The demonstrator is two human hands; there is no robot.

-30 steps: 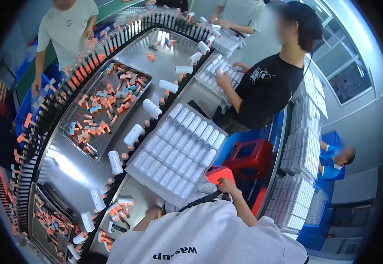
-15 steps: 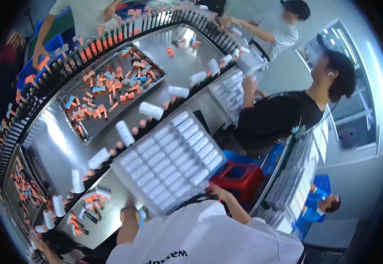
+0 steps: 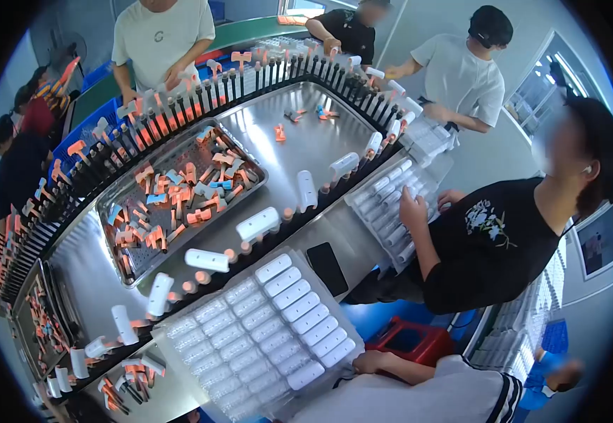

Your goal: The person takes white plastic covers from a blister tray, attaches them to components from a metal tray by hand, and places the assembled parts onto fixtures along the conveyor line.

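Note:
A clear plastic tray (image 3: pixel 232 345) with rows of compartments lies in front of me, tilted across the bench edge. White oblong housings (image 3: pixel 299 307) fill its right-hand column, and one more sits near its lower corner. The other compartments show only clear plastic. My right hand (image 3: pixel 371 362) is at the tray's lower right corner, fingers curled around the edge; the fingertips are partly hidden. My left hand is out of view.
Ahead runs a looped conveyor with black pegs (image 3: pixel 201 102) and white housings (image 3: pixel 257 223). Inside it stands a metal tray (image 3: pixel 127 278) of orange parts. A black phone (image 3: pixel 327 268) lies beside my tray. A co-worker (image 3: pixel 490 233) at right handles another tray; a red crate (image 3: pixel 409 340) stands below.
My view has tilted up, so the tray and my right hand sit lower in it. My left hand, earlier at the tray's near left side, has left the view. Conveyor housings have shifted.

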